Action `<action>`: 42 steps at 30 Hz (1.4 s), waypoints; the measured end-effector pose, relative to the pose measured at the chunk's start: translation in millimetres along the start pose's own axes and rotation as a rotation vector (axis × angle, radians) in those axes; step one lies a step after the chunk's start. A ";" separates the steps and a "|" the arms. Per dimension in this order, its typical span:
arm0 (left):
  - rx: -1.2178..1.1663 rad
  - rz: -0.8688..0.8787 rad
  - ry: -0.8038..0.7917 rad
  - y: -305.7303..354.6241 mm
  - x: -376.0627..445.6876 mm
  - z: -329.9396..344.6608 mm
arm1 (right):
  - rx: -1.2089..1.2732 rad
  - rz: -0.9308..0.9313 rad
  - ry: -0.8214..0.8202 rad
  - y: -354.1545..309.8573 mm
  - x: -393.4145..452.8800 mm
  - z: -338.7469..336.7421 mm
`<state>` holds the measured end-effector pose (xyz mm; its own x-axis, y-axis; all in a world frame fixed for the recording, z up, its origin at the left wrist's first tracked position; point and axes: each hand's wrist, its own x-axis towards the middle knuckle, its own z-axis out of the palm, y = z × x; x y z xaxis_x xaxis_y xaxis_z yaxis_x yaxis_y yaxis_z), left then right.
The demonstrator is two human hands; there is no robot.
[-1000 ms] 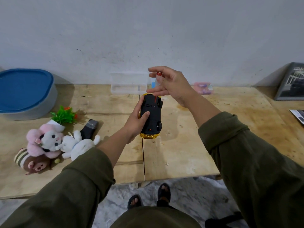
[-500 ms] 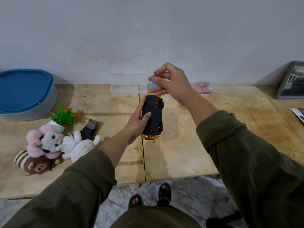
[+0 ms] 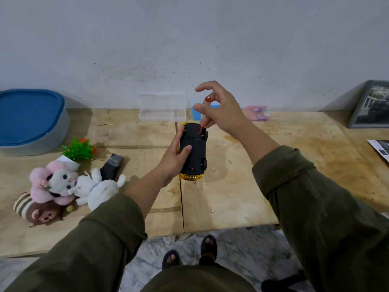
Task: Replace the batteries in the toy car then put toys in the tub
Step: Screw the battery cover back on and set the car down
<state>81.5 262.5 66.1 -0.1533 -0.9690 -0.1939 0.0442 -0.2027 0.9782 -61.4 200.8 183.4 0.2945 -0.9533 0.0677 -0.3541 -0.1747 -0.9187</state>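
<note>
My left hand (image 3: pixel 175 155) holds the yellow toy car (image 3: pixel 194 152) upside down above the table, its black underside facing me. My right hand (image 3: pixel 219 108) grips a small screwdriver (image 3: pixel 207 100) with a red cap, its tip standing on the far end of the car's underside; the index finger is lifted off. The grey tub (image 3: pixel 31 121) with a blue lid sits at the far left. A pink plush (image 3: pixel 52 182), a white plush (image 3: pixel 101 190) and a brown striped plush (image 3: pixel 35 209) lie together at the left.
A green plastic plant (image 3: pixel 79 149) and a black remote-like object (image 3: pixel 111 168) lie near the plushes. A clear plastic box (image 3: pixel 162 111), a blue item (image 3: pixel 196 115) and a pink packet (image 3: pixel 257 112) stand by the wall. A framed picture (image 3: pixel 370 104) leans at the right. The table's front edge (image 3: pixel 210 229) is near my feet.
My right hand's fingers have shifted around the screwdriver, the index finger lifting up. The car has tilted slightly in my left hand.
</note>
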 end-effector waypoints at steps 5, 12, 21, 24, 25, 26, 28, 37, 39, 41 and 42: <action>0.006 0.002 0.012 0.4 0.9 -4.0 | 0.019 0.037 -0.192 -4.6 -2.2 -1.3; 0.067 0.033 -0.058 1.2 -1.9 3.5 | 0.091 0.043 -0.110 -2.8 -4.8 7.9; 0.017 -0.001 -0.028 -3.6 -2.9 2.9 | 0.058 0.039 -0.064 -0.3 -10.0 1.7; 0.002 -0.018 -0.049 -7.1 -5.2 10.8 | -0.046 0.046 -0.010 2.0 -9.9 2.5; 0.000 -0.019 -0.053 -6.9 -5.4 13.9 | -0.056 0.044 0.002 3.0 -10.3 2.5; 0.002 -0.014 -0.057 -7.1 -5.2 16.6 | -0.055 0.032 0.006 3.9 -11.4 2.5; 0.027 0.004 -0.071 -4.9 -4.6 21.0 | -0.024 -0.004 -0.028 4.3 -15.2 1.3; 0.017 -0.009 -0.069 -3.3 -8.2 46.8 | -0.159 -0.080 0.014 12.9 -17.7 -15.2; 0.017 -0.012 -0.049 -1.7 -9.2 55.7 | -0.185 -0.080 0.024 16.7 -16.1 -16.8; 0.026 0.000 -0.029 2.8 -10.0 64.3 | -0.145 -0.047 0.063 17.4 -14.7 -21.1; 0.024 0.001 -0.017 4.6 -9.6 67.9 | -0.105 -0.028 0.087 17.3 -14.1 -24.9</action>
<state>16.2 280.4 77.4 -0.1705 -0.9666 -0.1915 0.0205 -0.1978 0.9800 -93.8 205.0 176.2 0.2290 -0.9647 0.1301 -0.4388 -0.2216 -0.8708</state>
